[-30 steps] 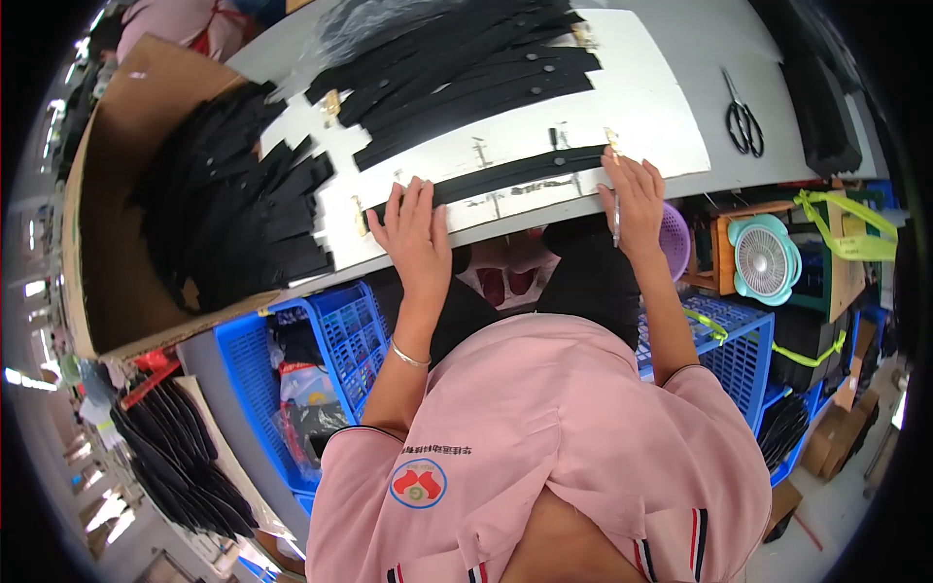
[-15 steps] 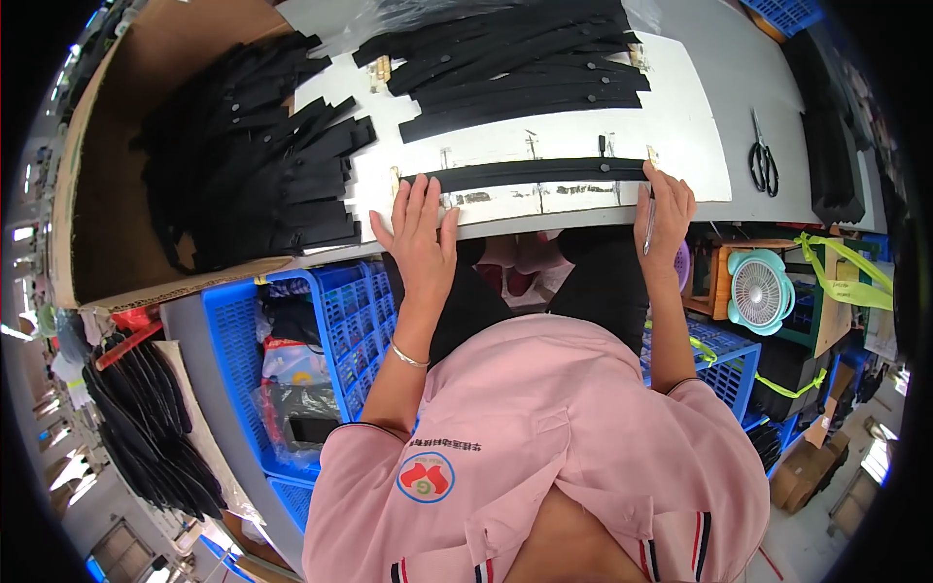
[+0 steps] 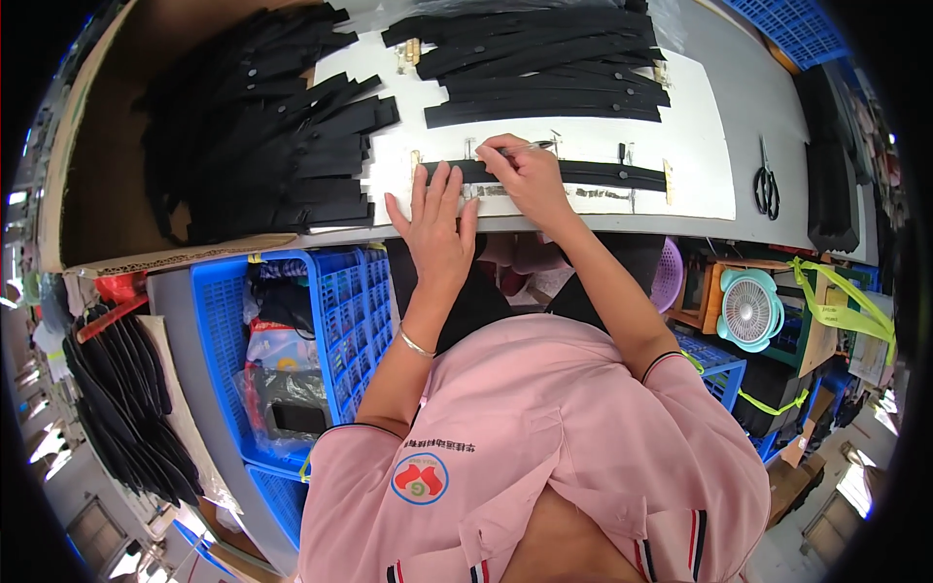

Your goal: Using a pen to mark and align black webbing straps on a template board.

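One black fabric strip (image 3: 583, 174) lies straight along a marked white board (image 3: 700, 146), with a small round grey disc near its right end. Over the strip's left end, my left hand (image 3: 434, 225) rests flat with fingers stretched out, pressing it down. My right hand (image 3: 533, 188) is closed around a slim silver-and-dark pen (image 3: 531, 147), just right of the left hand and over the strip. The pen's tip is hidden by the fingers. Behind, a pile of similar black strips (image 3: 544, 73) lies on the board, several with round discs.
At the left, a cardboard box (image 3: 83, 194) holds more black strips (image 3: 282, 146). Scissors (image 3: 766, 185) and a dark stack (image 3: 831, 165) lie on the grey table at the right. Below are blue crates (image 3: 224, 360) and a small turquoise fan (image 3: 750, 309).
My right hand has moved left from the strip's right end to near my left hand, bringing the pen along. The left hand stays at the left end; the view has shifted slightly.
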The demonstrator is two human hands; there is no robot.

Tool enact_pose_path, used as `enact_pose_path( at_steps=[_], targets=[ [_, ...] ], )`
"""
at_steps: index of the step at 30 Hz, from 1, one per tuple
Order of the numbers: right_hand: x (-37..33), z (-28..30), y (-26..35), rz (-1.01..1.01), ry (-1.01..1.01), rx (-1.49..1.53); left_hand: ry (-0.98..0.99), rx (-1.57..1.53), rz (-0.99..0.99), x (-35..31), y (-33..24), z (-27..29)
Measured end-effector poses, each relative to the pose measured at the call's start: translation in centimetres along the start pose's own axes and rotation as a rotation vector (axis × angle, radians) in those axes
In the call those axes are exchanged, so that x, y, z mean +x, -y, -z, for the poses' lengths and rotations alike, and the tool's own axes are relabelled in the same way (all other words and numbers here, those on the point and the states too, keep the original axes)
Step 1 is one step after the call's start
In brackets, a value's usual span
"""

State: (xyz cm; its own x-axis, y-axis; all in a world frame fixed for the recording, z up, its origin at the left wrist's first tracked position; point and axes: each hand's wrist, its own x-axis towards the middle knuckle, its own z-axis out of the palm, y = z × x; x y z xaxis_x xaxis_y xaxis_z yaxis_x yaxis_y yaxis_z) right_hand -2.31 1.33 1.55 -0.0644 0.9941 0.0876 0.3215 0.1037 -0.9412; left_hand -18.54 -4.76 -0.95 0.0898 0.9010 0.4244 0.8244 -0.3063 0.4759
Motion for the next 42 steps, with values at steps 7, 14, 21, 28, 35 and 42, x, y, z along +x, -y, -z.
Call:
enact_pose_path(
  at_steps=[7, 14, 21, 28, 35, 42],
  targets=[
    [0.1, -1.0, -1.0, 0.067, -0.024, -0.160, -0.020, -0.019, 0.011, 0.0, 0.2, 0.0],
    [0.0, -1.3, -0.7, 0.152, -0.063, -0.247, -0.018, -0.019, 0.016, 0.0, 0.0, 0.1],
    [-0.2, -0.4, -0.5, 0.180, 0.036, -0.190, -0.034, -0.012, 0.004, 0.0, 0.1, -0.1],
    [-0.3, -0.1, -1.1, 0.209, 0.111, -0.264, -0.021, -0.007, 0.005, 0.0, 0.0, -0.1],
    [-0.6, 0.4, -0.6, 0.256, 0.112, -0.289, -0.014, -0.001, 0.010, 0.0, 0.0, -0.2],
    [-2.3, 5.8, -1.0, 0.043, -0.211, -0.033, -0.012, 0.012, 0.013, 0.0, 0.0, -0.1]
  ],
)
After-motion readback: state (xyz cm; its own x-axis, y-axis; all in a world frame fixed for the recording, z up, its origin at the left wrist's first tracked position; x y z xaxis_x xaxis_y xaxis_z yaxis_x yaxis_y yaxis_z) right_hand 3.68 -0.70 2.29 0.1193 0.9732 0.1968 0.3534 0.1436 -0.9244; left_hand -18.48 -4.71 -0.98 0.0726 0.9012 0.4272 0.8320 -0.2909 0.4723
